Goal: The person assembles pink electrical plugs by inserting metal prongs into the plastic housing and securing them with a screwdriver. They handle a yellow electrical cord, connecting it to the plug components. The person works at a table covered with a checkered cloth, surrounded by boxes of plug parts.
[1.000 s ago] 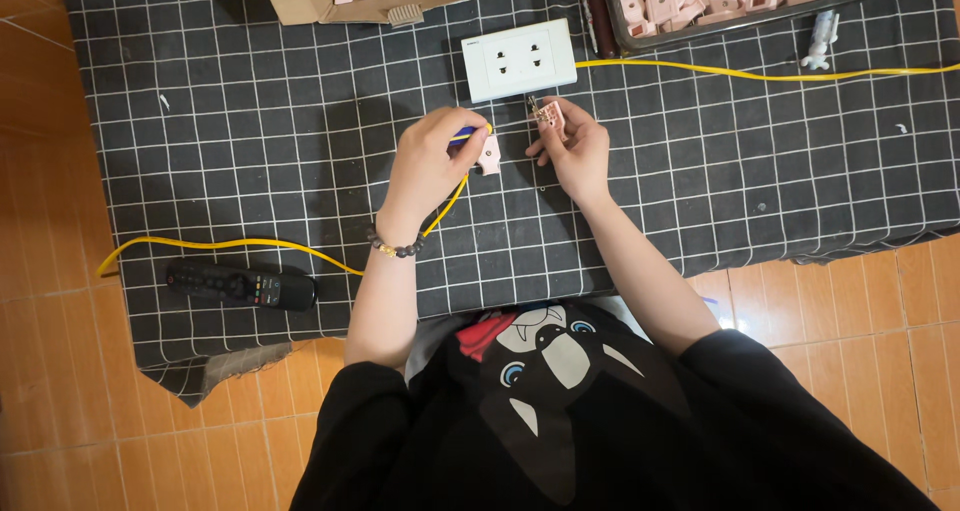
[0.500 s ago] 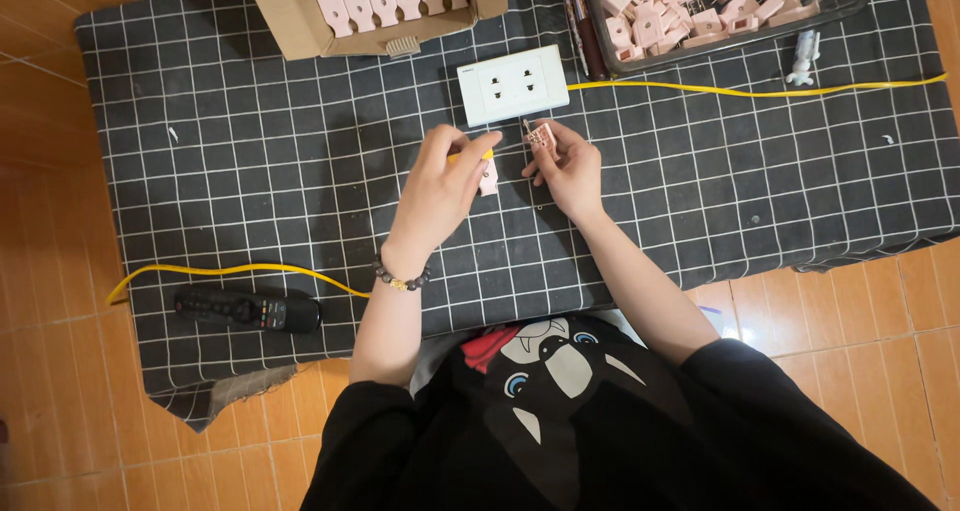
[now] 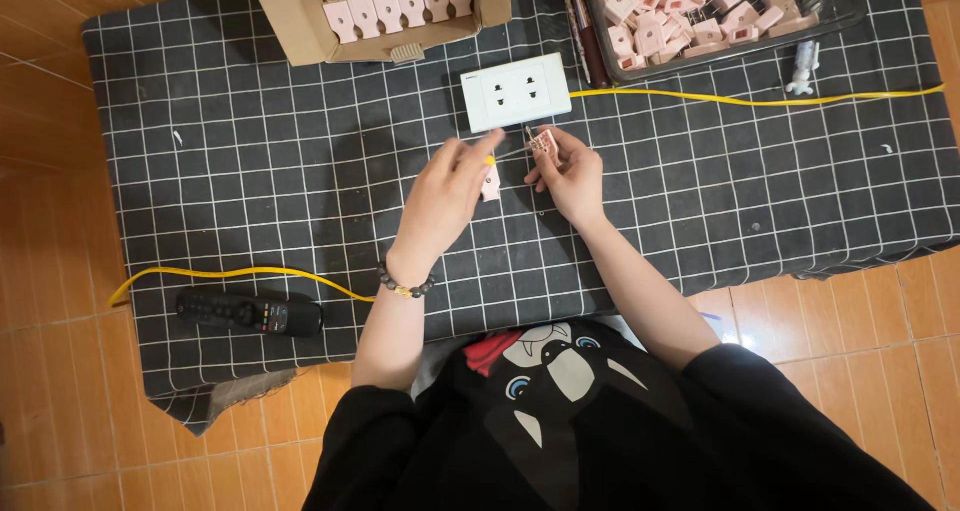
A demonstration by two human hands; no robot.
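Socket plate (image 3: 516, 92) behind hands (box (image 3: 290, 16) far left).

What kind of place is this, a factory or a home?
Probably a home floor used for small assembly work: a black checked cloth lies on orange floor tiles, with a cardboard box and a tray of pink plastic parts, and a remote control.

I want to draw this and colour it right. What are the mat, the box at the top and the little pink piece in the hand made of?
Mat: looks like cloth, black with a white grid; its edge frays and folds at the corner.
Box: cardboard, plain dull brown with raw cut flaps.
Pink piece in the right hand: probably moulded plastic, smooth and pale; thin metal parts seem to stick out, too small to be sure.
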